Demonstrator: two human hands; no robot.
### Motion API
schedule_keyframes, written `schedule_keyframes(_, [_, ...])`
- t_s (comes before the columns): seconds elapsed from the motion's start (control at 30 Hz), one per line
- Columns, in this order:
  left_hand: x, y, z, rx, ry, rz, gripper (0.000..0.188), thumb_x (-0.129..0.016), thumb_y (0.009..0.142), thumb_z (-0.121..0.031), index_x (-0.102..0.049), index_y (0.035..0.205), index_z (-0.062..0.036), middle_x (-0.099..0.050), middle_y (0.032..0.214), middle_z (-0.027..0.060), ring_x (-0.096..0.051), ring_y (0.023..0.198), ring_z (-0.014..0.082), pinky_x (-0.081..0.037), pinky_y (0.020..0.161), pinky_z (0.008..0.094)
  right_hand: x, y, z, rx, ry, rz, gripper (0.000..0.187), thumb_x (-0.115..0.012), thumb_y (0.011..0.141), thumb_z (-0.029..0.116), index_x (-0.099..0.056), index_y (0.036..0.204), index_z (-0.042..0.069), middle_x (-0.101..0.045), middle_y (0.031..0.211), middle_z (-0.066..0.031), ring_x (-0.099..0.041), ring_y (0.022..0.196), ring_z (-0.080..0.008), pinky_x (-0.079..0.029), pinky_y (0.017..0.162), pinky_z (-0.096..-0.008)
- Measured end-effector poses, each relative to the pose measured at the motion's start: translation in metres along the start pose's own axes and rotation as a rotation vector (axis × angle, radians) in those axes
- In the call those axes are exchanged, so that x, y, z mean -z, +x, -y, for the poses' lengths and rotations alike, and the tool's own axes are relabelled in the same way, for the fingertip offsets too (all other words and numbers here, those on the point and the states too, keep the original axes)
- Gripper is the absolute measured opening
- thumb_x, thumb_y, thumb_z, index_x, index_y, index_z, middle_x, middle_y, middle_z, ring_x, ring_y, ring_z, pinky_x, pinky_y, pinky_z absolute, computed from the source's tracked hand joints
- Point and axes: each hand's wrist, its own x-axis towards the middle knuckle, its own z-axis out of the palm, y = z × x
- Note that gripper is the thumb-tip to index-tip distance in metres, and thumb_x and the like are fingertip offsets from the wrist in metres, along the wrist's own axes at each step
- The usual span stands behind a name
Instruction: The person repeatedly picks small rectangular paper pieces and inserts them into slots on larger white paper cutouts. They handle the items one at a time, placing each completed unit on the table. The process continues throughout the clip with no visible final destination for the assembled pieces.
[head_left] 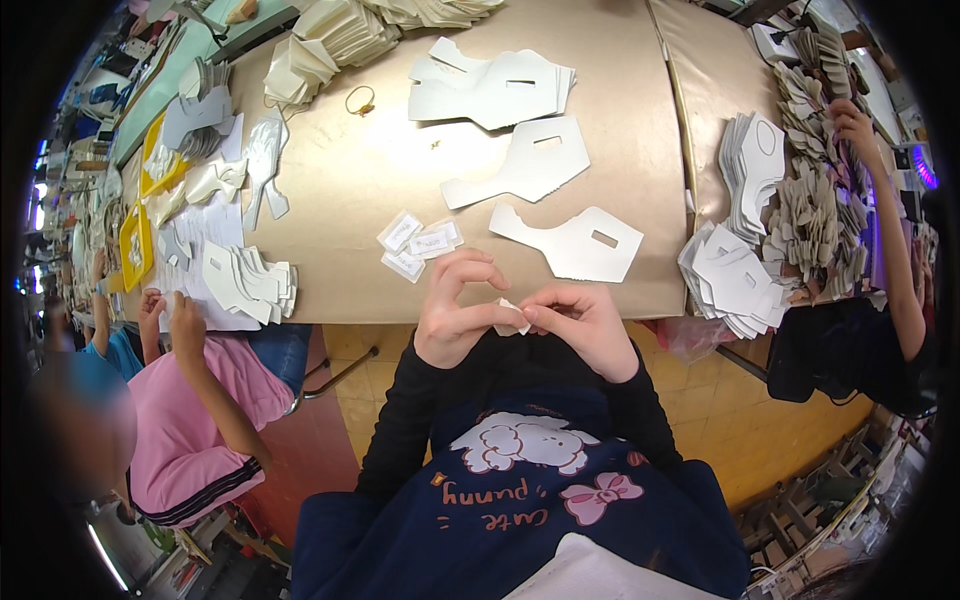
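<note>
Close to my body, just past the table's near edge, my left hand and my right hand meet fingertip to fingertip. Between them they pinch a small off-white piece, perhaps a label; it is too small and partly covered to name surely. Just beyond my left hand lie a few small white printed labels. A flat white cut-out piece with a slot lies beyond my right hand. Farther up are a similar slotted piece and a short stack of slotted pieces.
A shiny beige table spreads ahead, with a rubber-band-like loop on it. Cream pieces are piled at the far left. White stacks stand left and right. Co-workers sit on both sides, one in a pink top.
</note>
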Motion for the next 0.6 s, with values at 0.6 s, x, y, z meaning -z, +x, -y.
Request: schedule_keyframes(0.6, [0.002, -0.003, -0.009, 0.709, -0.51, -0.267, 0.027, -0.068, 0.089, 0.007, -0.067, 0.116, 0.0082, -0.071, 0.097, 0.0104, -0.067, 0.09, 0.0148, -0.053, 0.081, 0.0267, 0.004, 0.032, -0.026, 0.293, -0.619, -0.561, 0.017, -0.068, 0.093, 0.006, -0.072, 0.106, -0.003, -0.071, 0.082, -0.0072, -0.065, 0.068, -0.0141, -0.053, 0.066, -0.026])
